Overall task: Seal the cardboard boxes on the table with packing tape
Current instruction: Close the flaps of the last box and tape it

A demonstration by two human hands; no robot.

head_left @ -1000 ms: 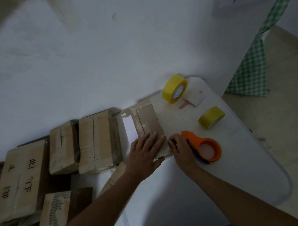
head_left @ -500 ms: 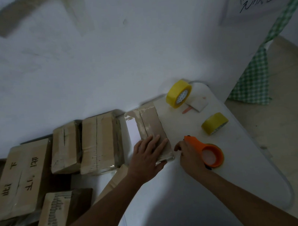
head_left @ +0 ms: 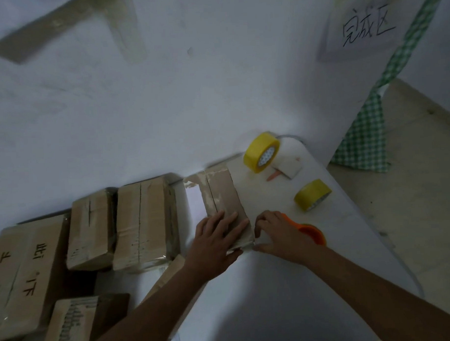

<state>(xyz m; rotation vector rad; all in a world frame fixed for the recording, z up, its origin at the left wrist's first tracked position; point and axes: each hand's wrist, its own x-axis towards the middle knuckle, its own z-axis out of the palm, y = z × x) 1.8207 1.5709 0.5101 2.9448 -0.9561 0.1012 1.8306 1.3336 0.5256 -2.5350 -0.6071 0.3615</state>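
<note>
Currently the cardboard box (head_left: 226,208) being sealed lies on the white tabletop (head_left: 273,283), its far end against the wall. It is pressed down at its near end by the left hand (head_left: 216,243), whose fingers (head_left: 229,222) are laid out straight and flat across the top. The right hand (head_left: 277,232) is set just beside the box's near right corner with its fingers curled, apparently pinching clear tape there; what exactly is held cannot be told. An orange tape dispenser (head_left: 311,232) is partly hidden behind that hand. Two yellow tape rolls (head_left: 261,152) stand farther back, well apart from the hands.

Several risks can be judged from this. If the tape is drawn off at an angle, the centre seam may be missed or wrinkles trapped. Should the flat hand be lifted too early, the light box could be dragged along and the flaps left gaping.
</note>
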